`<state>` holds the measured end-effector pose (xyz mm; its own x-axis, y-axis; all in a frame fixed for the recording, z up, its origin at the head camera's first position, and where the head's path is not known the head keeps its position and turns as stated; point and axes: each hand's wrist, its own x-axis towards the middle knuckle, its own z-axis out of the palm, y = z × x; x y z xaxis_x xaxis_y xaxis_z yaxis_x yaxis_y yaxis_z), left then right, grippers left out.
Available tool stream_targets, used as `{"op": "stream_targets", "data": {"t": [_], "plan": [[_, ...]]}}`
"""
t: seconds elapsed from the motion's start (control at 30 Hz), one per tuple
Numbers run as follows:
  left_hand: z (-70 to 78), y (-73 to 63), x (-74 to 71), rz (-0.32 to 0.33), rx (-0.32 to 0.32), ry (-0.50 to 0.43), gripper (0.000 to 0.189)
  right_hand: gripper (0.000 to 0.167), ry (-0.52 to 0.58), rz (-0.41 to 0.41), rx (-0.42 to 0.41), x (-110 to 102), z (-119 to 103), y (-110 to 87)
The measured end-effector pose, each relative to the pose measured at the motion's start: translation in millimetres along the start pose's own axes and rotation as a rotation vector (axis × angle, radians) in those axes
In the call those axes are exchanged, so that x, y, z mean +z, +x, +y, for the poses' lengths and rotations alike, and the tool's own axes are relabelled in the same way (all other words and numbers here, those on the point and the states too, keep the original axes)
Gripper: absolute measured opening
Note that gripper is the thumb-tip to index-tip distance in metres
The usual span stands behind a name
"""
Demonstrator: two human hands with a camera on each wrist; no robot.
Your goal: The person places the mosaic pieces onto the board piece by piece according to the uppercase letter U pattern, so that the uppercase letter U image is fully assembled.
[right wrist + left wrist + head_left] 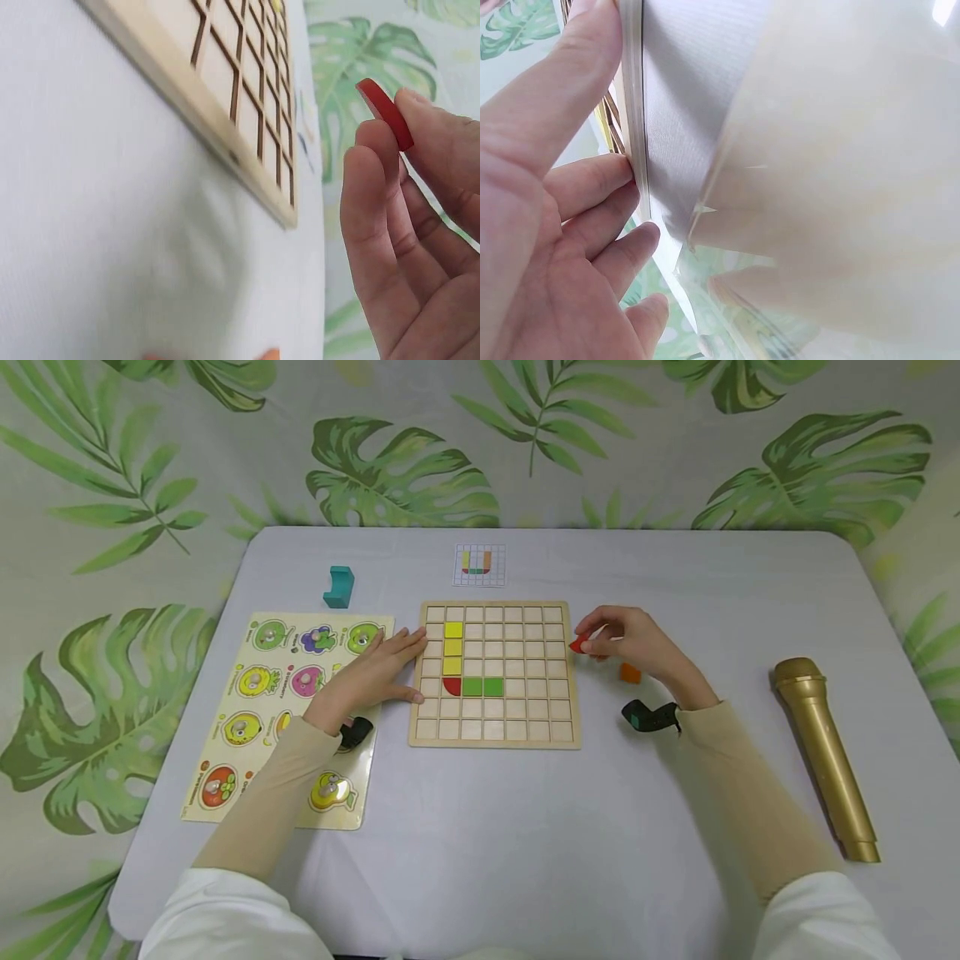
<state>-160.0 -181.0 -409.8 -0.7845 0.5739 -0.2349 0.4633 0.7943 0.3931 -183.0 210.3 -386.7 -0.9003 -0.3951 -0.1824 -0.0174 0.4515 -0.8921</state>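
My right hand pinches a small red piece with one curved side between thumb and fingertips, just off the right edge of the wooden grid board. Along the board's left edge, my left hand rests with fingers and thumb extended; its fingertips touch the frame in the left wrist view. Three yellow squares stand in a column on the grid. Below them lies a red quarter-round piece, with two green squares to its right.
A pattern card showing a U shape lies behind the board. An orange piece is near my right hand. A fruit puzzle board lies partly under my left arm. A teal block stands back left, a gold microphone far right.
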Motion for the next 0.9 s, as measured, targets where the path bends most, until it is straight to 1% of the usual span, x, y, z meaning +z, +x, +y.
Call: {"op": "stream_targets", "data": {"t": [0.23, 0.37, 0.5, 0.7, 0.9], "plan": [[0.8, -0.6, 0.0, -0.001, -0.001, 0.0, 0.092, 0.019, 0.005, -0.104, -0.093, 24.6, -8.7, 7.6], [0.0, -0.1, 0.1, 0.0, 0.002, 0.008, 0.092, 0.018, -0.051, -0.149, -0.133, 36.6, -10.2, 13.3], [0.5, 0.1, -0.5, 0.002, 0.002, 0.009, 0.091, 0.014, -0.106, -0.178, -0.141, 48.5, -12.5, 17.9], [0.9, -0.5, -0.9, 0.004, 0.002, 0.008, 0.092, 0.007, -0.17, -0.221, -0.182, 65.3, -13.8, 23.8], [0.9, -0.2, -1.0, 0.002, 0.004, 0.006, 0.092, 0.01, -0.245, -0.228, -0.2, 79.3, -12.6, 27.3]]}}
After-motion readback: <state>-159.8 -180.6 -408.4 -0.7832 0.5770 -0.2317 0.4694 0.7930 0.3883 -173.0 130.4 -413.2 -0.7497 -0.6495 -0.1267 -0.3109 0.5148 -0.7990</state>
